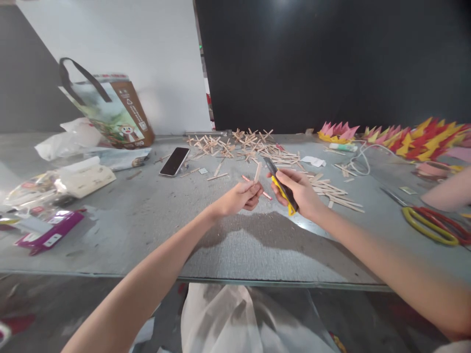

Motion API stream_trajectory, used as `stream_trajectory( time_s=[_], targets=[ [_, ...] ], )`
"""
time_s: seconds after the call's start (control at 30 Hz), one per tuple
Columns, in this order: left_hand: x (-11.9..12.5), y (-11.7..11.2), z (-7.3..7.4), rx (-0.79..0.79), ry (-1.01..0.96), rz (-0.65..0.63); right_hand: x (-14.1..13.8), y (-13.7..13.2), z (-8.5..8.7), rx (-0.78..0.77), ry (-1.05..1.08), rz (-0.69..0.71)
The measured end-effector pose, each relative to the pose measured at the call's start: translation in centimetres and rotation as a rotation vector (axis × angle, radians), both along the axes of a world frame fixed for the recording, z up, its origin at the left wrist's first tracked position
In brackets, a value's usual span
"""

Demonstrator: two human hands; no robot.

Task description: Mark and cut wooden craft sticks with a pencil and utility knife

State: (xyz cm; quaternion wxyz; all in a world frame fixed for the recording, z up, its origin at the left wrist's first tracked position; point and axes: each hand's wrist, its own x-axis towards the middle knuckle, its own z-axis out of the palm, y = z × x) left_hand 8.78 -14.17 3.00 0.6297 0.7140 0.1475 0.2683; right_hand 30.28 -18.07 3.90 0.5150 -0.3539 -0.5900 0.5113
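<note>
My left hand [241,197] pinches a short wooden stick [257,172] that stands upright above the grey table [147,220]. My right hand [298,191] is wrapped round a yellow and black utility knife [280,186], whose dark tip points up toward the stick. The two hands are close together over the table's middle. A pink stick [265,195] lies on the table just beneath them. A heap of loose wooden sticks [250,144] spreads behind the hands.
A black phone [174,161] lies left of the sticks. A printed bag [110,110], plastic wrappers [66,142] and a purple packet [47,235] crowd the left side. Folded paper shapes [415,137], a white cable [362,159] and scissors [434,225] sit at right, near another person's arm [447,193].
</note>
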Motion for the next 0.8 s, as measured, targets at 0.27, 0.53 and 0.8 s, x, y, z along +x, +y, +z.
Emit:
stream_trajectory(
  time_s=[0.27, 0.53, 0.8],
  targets=[
    [0.8, -0.7, -0.8, -0.053, 0.068, -0.013, -0.4, -0.4, -0.7, 0.371, -0.477, -0.356],
    [0.8, -0.6, -1.2, -0.038, 0.091, -0.01, -0.4, -0.1, -1.6, 0.548, -0.708, -0.387],
    [1.4, -0.7, -1.7, -0.054, 0.182, 0.099, -0.4, 0.1, -2.2, 0.391, -0.802, -0.282]
  ],
)
